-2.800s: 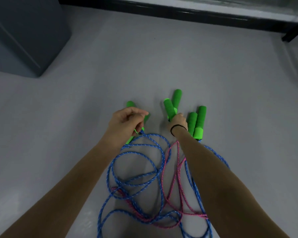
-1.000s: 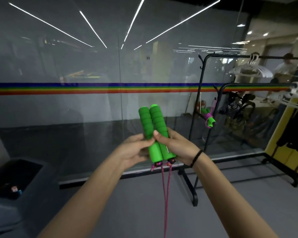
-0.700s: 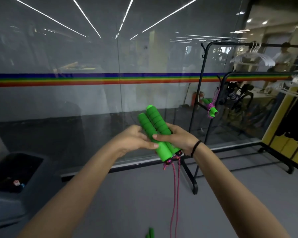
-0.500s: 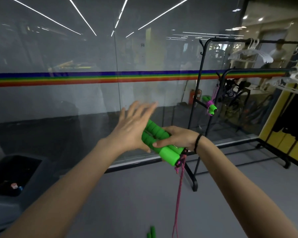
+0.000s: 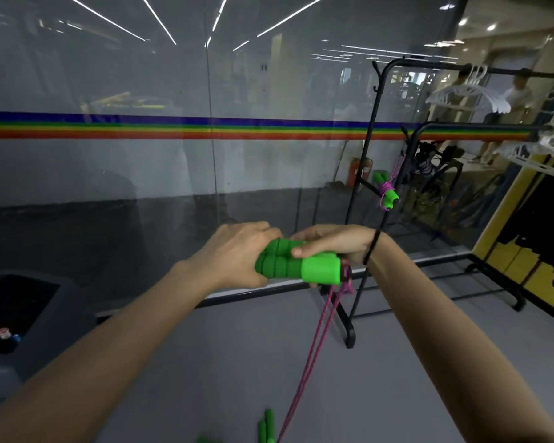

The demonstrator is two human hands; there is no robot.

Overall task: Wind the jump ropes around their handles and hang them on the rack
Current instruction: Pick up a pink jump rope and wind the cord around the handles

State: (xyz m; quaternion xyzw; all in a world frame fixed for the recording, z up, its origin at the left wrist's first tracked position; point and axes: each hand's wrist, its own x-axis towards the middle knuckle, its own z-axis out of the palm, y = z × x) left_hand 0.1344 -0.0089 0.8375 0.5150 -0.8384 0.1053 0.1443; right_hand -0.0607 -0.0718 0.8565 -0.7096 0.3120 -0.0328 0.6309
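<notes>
Both hands are raised at mid-frame and share one load: a pair of green foam handles [image 5: 296, 266] held side by side and roughly level. The left hand [image 5: 237, 254] grips their left end, its fingers curled round and hidden behind the foam. The right hand [image 5: 333, 244] covers the middle, thumb pressed flat on the front face and fingers curled over the top. A black hair tie [image 5: 370, 251] circles the right wrist. The right ends of the handles stand free of the palm. From there two strands of pink rope [image 5: 314, 362] fall unwound and slightly leftward to the bottom edge of the view. Just left of the strands, at that edge, further green handles [image 5: 266, 426] lie on the grey floor [image 5: 237, 346]. The black clothes rack [image 5: 350, 334] stands ahead and to the right, its foot near the glass wall [image 5: 141, 75] with the rainbow stripe [image 5: 205, 129]. A wound jump rope [image 5: 387, 195] hangs on a lower hook of the rack, well apart from the hands. White hangers [image 5: 470, 94] occupy the top rail. A grey bin [image 5: 13, 314] sits at the left margin
</notes>
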